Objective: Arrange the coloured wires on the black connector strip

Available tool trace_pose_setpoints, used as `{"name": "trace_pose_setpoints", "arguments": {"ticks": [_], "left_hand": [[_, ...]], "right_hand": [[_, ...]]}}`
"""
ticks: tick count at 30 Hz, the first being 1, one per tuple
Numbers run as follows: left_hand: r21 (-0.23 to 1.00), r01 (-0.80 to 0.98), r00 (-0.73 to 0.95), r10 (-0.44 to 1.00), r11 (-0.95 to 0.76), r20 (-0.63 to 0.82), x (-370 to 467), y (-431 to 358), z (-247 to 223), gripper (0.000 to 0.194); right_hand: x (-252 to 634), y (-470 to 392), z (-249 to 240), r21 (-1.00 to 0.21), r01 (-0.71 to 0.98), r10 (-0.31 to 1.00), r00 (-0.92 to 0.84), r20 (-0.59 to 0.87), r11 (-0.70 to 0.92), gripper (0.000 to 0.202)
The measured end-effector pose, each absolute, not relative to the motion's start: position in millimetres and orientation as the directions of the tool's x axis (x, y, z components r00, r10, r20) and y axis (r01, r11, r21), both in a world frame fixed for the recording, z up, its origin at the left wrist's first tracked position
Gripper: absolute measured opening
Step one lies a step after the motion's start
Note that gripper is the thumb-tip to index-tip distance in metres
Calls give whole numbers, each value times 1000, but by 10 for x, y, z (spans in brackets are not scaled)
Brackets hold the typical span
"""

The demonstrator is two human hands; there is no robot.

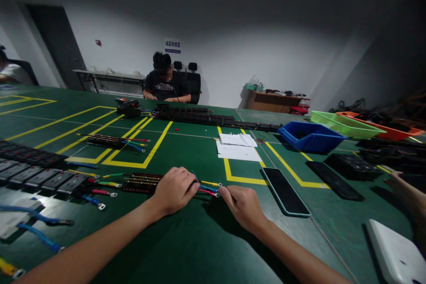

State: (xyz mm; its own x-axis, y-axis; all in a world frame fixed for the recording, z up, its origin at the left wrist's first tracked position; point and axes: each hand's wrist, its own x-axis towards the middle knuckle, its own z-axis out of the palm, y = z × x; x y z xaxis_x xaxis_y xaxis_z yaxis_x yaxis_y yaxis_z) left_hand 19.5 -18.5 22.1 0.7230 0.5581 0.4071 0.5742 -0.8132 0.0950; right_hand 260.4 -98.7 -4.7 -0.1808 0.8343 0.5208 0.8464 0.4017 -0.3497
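A dark strip with copper-coloured bars [140, 183] lies on the green table, its short wires pointing right. My left hand [175, 188] is closed over the right part of this strip, where the wires come out. Yellow, blue and red wires [209, 190] with metal ring ends stick out past its fingers. At those ring ends is my right hand [242, 204], thumb and fingers pinched together at the terminals. A second strip with wires [104, 140] rests farther back on the left.
Rows of black socket strips [43, 177] with ring-ended wires lie at left. Right of my hands are a phone [286, 191], papers [238, 146], a blue bin [309, 137] and a white device [394, 248]. Another person's arm [409, 195] reaches in at right; a person [166, 82] sits opposite.
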Motion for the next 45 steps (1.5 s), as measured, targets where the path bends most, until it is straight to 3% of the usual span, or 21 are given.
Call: {"name": "trace_pose_setpoints", "arguments": {"ticks": [12, 26, 45], "left_hand": [[113, 563, 713, 550, -818, 435, 198, -183, 221, 32], [86, 559, 713, 531, -825, 459, 202, -188, 224, 33], [100, 575, 723, 562, -812, 403, 201, -195, 242, 32]], "right_hand": [[2576, -990, 18, -347, 846, 871, -242, 426, 405, 53], [2594, -1018, -13, -375, 815, 831, -214, 514, 442, 51], [2596, -1011, -9, -402, 800, 834, -208, 511, 446, 49]]}}
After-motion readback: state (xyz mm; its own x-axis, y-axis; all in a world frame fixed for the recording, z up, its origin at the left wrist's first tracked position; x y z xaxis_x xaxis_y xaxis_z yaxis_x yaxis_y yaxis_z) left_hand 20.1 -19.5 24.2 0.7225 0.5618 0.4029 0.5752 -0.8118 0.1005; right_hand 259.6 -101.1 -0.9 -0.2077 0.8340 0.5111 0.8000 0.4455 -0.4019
